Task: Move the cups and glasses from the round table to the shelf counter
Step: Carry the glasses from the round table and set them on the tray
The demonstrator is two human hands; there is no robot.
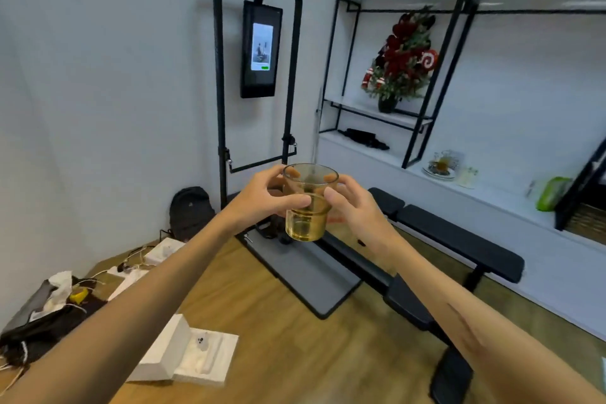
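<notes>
A clear glass (307,220) about half full of yellowish liquid is held up in the air at the middle of the view. My left hand (262,195) grips its left side and my right hand (352,203) grips its right side, fingers wrapped around the wall. The glass stays upright. The white shelf counter (410,167) runs along the right wall, beyond the glass. On it stand a glass piece on a saucer (441,166) and a small clear glass (467,177). The round table is out of view.
A black weight bench (459,239) stands between me and the counter. A black stand with a screen (260,49) rises ahead on a grey base. White boxes (190,354), a tissue pack and cables lie on the wood floor at left. A backpack (190,213) leans on the wall.
</notes>
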